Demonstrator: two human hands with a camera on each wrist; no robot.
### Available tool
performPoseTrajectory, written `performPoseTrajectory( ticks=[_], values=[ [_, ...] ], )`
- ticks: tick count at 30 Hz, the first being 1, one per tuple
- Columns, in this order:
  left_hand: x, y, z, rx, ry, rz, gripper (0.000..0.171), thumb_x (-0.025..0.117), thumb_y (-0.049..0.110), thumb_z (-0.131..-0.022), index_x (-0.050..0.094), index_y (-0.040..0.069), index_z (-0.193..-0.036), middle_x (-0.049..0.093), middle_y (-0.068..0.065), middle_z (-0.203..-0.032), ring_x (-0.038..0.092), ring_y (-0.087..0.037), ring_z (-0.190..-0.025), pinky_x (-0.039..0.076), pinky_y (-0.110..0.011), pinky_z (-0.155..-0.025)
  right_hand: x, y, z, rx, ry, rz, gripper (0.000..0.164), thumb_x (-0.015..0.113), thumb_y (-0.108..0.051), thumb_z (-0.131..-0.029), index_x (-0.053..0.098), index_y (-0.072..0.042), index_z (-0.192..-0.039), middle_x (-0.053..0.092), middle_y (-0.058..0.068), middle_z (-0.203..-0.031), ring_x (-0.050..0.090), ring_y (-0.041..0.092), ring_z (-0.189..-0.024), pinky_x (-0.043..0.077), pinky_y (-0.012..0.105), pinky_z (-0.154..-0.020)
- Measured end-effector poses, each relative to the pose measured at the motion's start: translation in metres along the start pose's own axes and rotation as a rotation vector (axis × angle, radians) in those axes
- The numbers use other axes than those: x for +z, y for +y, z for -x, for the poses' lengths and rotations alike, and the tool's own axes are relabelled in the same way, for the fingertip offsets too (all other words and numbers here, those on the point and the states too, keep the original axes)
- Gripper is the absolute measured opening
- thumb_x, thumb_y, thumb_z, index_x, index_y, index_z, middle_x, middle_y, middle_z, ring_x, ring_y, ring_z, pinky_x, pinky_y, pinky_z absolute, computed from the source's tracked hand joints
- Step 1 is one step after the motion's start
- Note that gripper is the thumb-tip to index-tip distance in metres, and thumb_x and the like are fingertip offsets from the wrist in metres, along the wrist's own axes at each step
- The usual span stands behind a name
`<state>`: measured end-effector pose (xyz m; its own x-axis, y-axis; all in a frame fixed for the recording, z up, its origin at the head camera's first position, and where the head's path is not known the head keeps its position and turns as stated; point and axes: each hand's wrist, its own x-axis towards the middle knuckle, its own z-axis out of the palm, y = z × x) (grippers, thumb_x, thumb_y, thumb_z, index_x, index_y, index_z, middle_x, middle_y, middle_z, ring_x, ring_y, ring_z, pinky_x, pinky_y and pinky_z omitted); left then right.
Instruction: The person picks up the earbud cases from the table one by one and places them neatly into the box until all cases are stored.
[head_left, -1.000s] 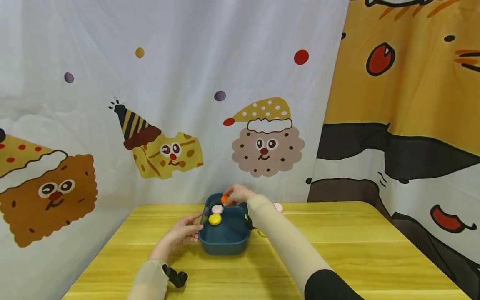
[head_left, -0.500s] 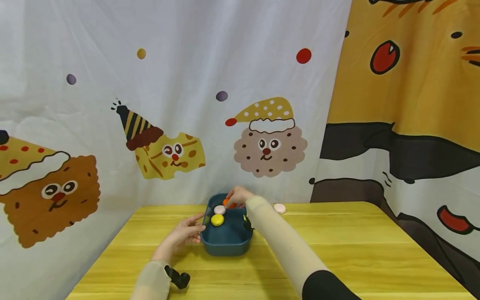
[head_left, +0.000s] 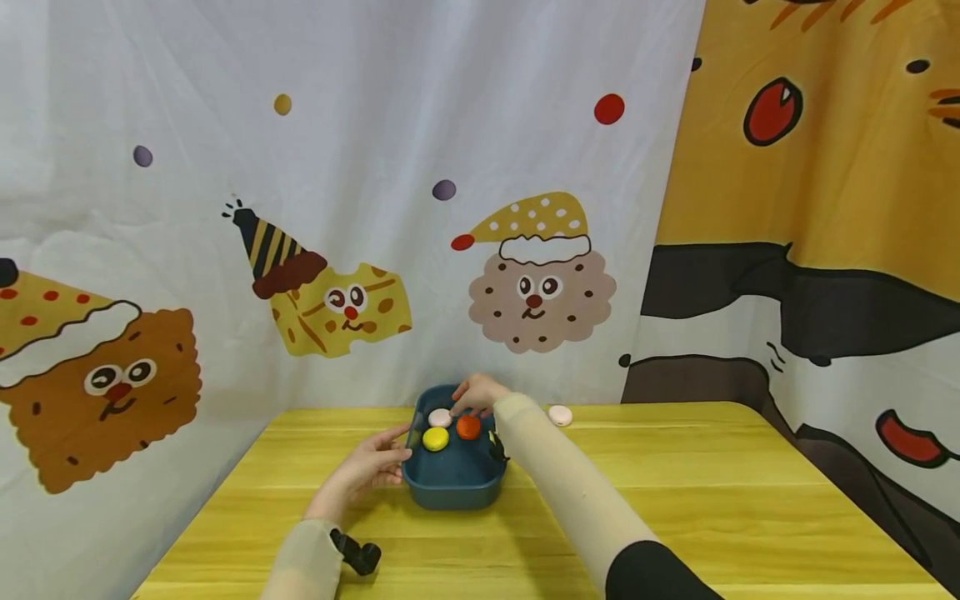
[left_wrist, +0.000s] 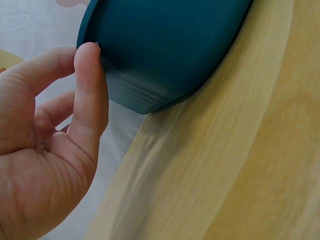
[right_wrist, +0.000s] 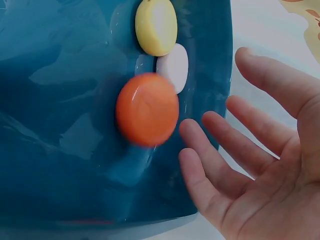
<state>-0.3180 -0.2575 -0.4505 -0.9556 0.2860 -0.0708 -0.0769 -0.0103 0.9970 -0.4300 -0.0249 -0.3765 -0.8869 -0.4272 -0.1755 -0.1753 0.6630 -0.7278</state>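
A person's two hands worked at one deep, smooth-walled blue container point(head_left: 453, 498), a rounded rectangle set near the far edge of a wood-grained yellow table point(head_left: 675, 525). The left hand point(head_left: 367, 465) gripped the container's left edge, thumb and fingers pinching the thin rim. The right hand point(head_left: 478, 396) hung over the far right corner, its fingers loosely spread and let go, tips just beside a glossy orange disc point(head_left: 468, 427) that was within the container's walls, toward the right edge; the disc blurred slightly in the right wrist view. Two more thick, round-edged pieces lay along the container's left edge: a yellow disc point(head_left: 436, 439) and, toward the far left corner, a pale pink disc point(head_left: 439, 418), making three inside. The count reached four with a second pale pink disc point(head_left: 559, 415), which lay on the table near its far edge, to the right of the container. A cream sleeve point(head_left: 577, 483) covered the right forearm, with black fabric point(head_left: 660, 575) above it. Behind the table's far edge hung a white cloth point(head_left: 360, 100), softly creased and printed with three hatted food figures: a brown biscuit point(head_left: 150, 358), a holed cheese point(head_left: 307, 329) and a scalloped cookie point(head_left: 491, 312).
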Motion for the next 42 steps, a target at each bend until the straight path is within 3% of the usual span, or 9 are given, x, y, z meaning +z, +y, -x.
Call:
performPoseTrajectory(
  ticks=[7, 15, 23, 27, 34, 42],
  values=[
    [0.0, -0.001, 0.0, -0.004, 0.004, -0.005, 0.067, 0.058, 0.005, -0.096, 0.023, 0.003, -0.153, 0.05, -0.008, -0.098, 0.056, -0.008, -0.058, 0.055, -0.023, -0.058, -0.001, 0.003, 0.006, -0.044, -0.016, -0.034, 0.045, 0.076, -0.022, -0.085, 0.065, -0.005, -0.125, 0.066, 0.009, -0.11, 0.062, 0.035, -0.105, 0.049, 0.051, -0.091],
    [0.001, -0.001, 0.001, -0.002, -0.001, -0.002, 0.066, 0.056, 0.004, -0.097, 0.022, 0.002, -0.153, 0.049, -0.008, -0.098, 0.057, -0.009, -0.057, 0.056, -0.024, -0.058, -0.006, 0.007, 0.007, -0.074, -0.023, -0.151, 0.046, 0.074, -0.024, -0.087, 0.063, -0.008, -0.129, 0.063, 0.008, -0.119, 0.06, 0.037, -0.11, 0.049, 0.052, -0.092],
    [0.003, 0.001, 0.001, -0.003, -0.014, 0.001, 0.065, 0.054, 0.004, -0.098, 0.021, 0.002, -0.154, 0.049, -0.008, -0.099, 0.056, -0.008, -0.058, 0.055, -0.022, -0.057, -0.029, 0.013, 0.017, -0.147, -0.083, -0.295, 0.058, 0.073, -0.027, -0.088, 0.053, -0.007, -0.139, 0.063, 0.005, -0.123, 0.058, 0.036, -0.112, 0.046, 0.052, -0.095],
    [0.001, 0.003, 0.002, -0.007, -0.014, -0.005, 0.065, 0.054, 0.003, -0.098, 0.021, 0.002, -0.154, 0.049, -0.009, -0.099, 0.056, -0.008, -0.058, 0.055, -0.023, -0.058, -0.043, 0.016, 0.028, -0.169, -0.064, -0.379, 0.059, 0.073, -0.025, -0.088, 0.052, -0.008, -0.14, 0.063, 0.006, -0.122, 0.06, 0.03, -0.107, 0.044, 0.054, -0.096],
    [0.001, 0.006, 0.0, -0.006, 0.001, -0.018, 0.066, 0.056, 0.004, -0.097, 0.022, 0.003, -0.154, 0.05, -0.01, -0.1, 0.057, -0.009, -0.059, 0.056, -0.024, -0.06, -0.065, 0.038, 0.053, -0.252, -0.024, -0.386, 0.055, 0.072, -0.027, -0.089, 0.053, -0.014, -0.139, 0.062, 0.008, -0.126, 0.06, 0.03, -0.109, 0.046, 0.051, -0.097],
    [0.001, 0.004, 0.002, -0.013, 0.0, -0.016, 0.067, 0.056, 0.005, -0.097, 0.02, 0.003, -0.154, 0.048, -0.011, -0.102, 0.057, -0.009, -0.06, 0.055, -0.022, -0.058, -0.077, 0.081, 0.083, -0.219, 0.004, -0.406, 0.049, 0.068, -0.024, -0.092, 0.056, -0.012, -0.137, 0.059, 0.01, -0.13, 0.059, 0.028, -0.112, 0.05, 0.044, -0.091]
  ],
)
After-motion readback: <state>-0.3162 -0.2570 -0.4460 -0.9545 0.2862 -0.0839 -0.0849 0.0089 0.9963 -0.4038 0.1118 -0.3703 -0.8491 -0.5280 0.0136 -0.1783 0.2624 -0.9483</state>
